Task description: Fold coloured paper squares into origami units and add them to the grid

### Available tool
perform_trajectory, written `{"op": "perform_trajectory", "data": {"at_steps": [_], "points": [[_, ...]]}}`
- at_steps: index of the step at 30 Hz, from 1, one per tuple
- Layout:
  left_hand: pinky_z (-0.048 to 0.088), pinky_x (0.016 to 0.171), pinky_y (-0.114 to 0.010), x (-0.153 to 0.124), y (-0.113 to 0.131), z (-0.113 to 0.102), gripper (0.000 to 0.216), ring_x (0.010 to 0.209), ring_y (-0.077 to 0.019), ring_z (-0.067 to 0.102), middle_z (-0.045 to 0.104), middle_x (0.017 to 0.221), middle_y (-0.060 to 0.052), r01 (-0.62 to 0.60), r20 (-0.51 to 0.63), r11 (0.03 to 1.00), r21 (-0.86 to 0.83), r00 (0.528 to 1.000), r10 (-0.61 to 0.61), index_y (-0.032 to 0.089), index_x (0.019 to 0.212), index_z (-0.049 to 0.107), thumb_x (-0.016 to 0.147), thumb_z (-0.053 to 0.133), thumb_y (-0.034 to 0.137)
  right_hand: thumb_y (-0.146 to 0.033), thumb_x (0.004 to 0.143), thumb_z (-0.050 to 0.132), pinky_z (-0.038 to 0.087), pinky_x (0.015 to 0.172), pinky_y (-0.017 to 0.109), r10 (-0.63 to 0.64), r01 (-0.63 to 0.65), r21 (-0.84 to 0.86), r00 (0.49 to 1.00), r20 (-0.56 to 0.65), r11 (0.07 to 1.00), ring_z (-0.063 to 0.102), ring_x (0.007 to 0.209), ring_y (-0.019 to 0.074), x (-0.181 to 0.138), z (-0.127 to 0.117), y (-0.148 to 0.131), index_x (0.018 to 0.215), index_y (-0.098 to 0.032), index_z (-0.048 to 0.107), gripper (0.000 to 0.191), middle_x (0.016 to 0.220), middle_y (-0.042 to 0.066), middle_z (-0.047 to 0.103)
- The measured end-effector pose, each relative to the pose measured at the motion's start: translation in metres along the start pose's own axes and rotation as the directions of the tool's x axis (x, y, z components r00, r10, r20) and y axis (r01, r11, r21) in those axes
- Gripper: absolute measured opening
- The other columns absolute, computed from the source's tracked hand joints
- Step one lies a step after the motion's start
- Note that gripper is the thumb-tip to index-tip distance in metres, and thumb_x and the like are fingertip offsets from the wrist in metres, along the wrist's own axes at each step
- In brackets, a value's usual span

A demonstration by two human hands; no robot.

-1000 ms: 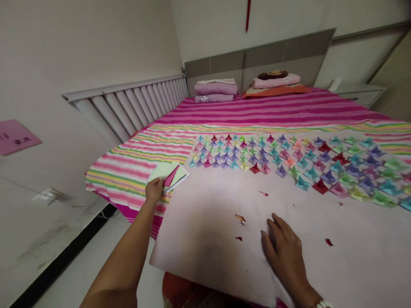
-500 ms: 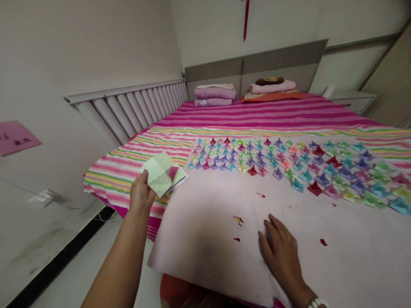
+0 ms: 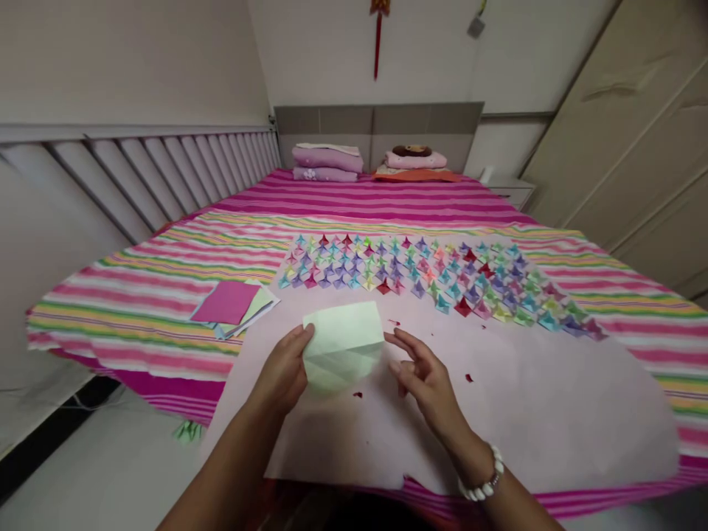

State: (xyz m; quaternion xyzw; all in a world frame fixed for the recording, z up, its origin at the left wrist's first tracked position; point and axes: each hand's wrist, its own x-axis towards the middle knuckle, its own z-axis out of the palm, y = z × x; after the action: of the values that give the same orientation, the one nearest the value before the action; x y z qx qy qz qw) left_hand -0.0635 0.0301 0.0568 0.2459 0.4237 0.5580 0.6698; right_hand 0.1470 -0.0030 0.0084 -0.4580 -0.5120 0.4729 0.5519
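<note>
The left hand (image 3: 285,369) covers the near-left corner of the pale green creased paper square (image 3: 344,345), and the sheet hides that hand's fingertips. Under the magenta paper sheet (image 3: 226,302) lies a stack whose lower sheets show only as thin edges. The far rows of small folded paper shapes (image 3: 420,269) are too small to tell apart. Both forearms are cut off by the bottom edge

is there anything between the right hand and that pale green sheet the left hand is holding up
Nothing visible. The right hand hovers open just right of the pale green sheet, which the left hand pinches by its left edge; only bare pink paper lies in the gap.
</note>
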Motion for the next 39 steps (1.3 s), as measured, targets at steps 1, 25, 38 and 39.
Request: {"op": "perform_trajectory", "data": {"at_steps": [1,25,38,39], "points": [[0.058,0.073,-0.03,-0.002,-0.004,0.004,0.02,0.083,-0.0232,0.072,0.075,0.083,-0.009,0.006,0.017,1.0,0.016,1.0,-0.006,0.011,0.093,0.067,0.076,0.069,0.022,-0.041,0.075,0.072,0.038,0.04,0.025,0.044,-0.047,0.073,0.998,0.036,0.996,0.043,0.041,0.0047,0.001,0.001,-0.004,0.123,-0.026,0.055,0.053,0.124,0.01,0.063],[0.044,0.096,-0.035,-0.024,-0.061,0.0,0.048,0.118,-0.0252,0.056,0.065,0.124,-0.01,0.052,0.419,0.991,-0.126,0.908,0.005,0.022,0.115,0.064,0.071,0.077,0.039,-0.024,0.086,0.064,0.049,0.093,0.039,-0.25,0.257,-0.023,0.955,0.157,0.966,0.062,0.105,0.0225,-0.03,0.022,-0.017,0.091,-0.024,0.068,0.007,0.11,0.007,0.068],[0.054,0.087,-0.034,-0.026,-0.056,0.014,0.022,0.105,-0.0258,0.066,0.075,0.099,-0.008,0.032,0.127,0.994,-0.103,0.992,-0.019,0.017,0.098,0.069,0.078,0.071,0.026,-0.037,0.068,0.079,0.054,0.067,0.032,0.053,-0.046,0.095,0.996,-0.076,0.994,0.062,0.077,0.0182,-0.021,0.019,-0.003,0.115,-0.024,0.06,0.053,0.106,0.007,0.066],[0.054,0.088,-0.035,-0.026,-0.054,0.015,0.024,0.106,-0.0262,0.066,0.075,0.101,-0.009,0.045,0.124,0.993,-0.112,0.992,-0.031,0.016,0.101,0.068,0.08,0.07,0.028,-0.038,0.069,0.079,0.053,0.063,0.031,0.119,-0.113,0.137,0.992,-0.036,0.984,0.061,0.069,0.0166,-0.02,0.02,-0.002,0.103,-0.022,0.064,0.041,0.091,0.005,0.068]]}}
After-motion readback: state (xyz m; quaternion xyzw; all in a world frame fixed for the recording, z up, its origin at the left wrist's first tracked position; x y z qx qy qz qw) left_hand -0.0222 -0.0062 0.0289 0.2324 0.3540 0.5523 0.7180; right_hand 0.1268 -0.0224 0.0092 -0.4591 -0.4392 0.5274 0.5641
